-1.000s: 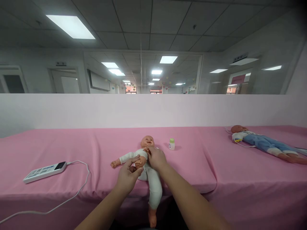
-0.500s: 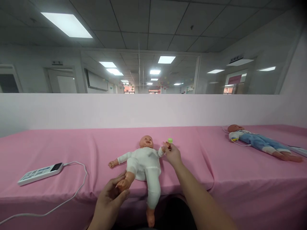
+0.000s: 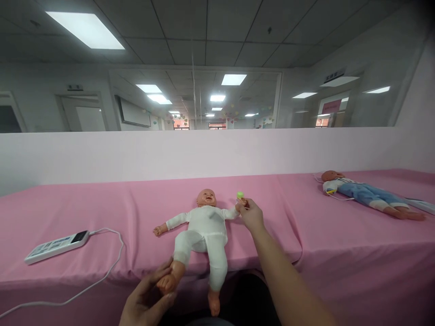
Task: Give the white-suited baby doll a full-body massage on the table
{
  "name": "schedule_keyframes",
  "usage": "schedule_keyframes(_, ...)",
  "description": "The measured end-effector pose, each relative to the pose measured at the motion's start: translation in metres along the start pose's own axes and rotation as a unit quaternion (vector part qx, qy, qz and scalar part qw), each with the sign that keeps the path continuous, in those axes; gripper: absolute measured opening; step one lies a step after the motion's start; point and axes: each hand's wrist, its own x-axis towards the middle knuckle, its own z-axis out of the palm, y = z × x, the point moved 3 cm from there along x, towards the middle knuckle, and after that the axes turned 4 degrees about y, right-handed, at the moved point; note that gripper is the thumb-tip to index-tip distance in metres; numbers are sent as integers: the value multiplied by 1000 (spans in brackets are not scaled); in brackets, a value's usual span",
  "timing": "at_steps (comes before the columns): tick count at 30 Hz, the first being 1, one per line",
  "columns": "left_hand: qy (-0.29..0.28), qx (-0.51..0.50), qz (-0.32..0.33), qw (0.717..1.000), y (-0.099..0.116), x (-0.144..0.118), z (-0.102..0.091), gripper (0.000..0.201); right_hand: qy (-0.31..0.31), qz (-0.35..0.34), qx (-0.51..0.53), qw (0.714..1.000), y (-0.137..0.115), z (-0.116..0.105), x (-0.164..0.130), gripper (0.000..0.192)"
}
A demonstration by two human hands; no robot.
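**Fingers on a doll's foot and wrist, and how it's probably going to handle**

Fingers (image 3: 159,277) of the left hand (image 3: 146,301) are curling around one bare foot of the baby doll (image 3: 204,231), while the right hand (image 3: 252,215) is closing on the doll's far hand, right by a little green-capped bottle (image 3: 240,195). Can't tell if those fingers are touching the bottle too. The doll is lying on its back on the pink table (image 3: 84,213), legs dangling over the near edge. I'm guessing it's light, with hard vinyl limbs and floppy joints, so the ankle and wrist are looking like decent grab spots. The white suit might be slippery. Further out, a white remote (image 3: 56,246) on a cable (image 3: 112,267) is sitting left, and a second doll (image 3: 367,194) in blue is lying far right.
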Motion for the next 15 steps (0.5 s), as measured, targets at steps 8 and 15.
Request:
schedule_keyframes(8, -65, -53, 60, 995, 26, 73, 65, 53, -181, -265, -146, 936, -84, 58, -59, 23)
schedule_keyframes(15, -86, -58, 57, 993, 22, 98, 91, 47, -220, -301, -194, 907, -78, 74, -84, 17)
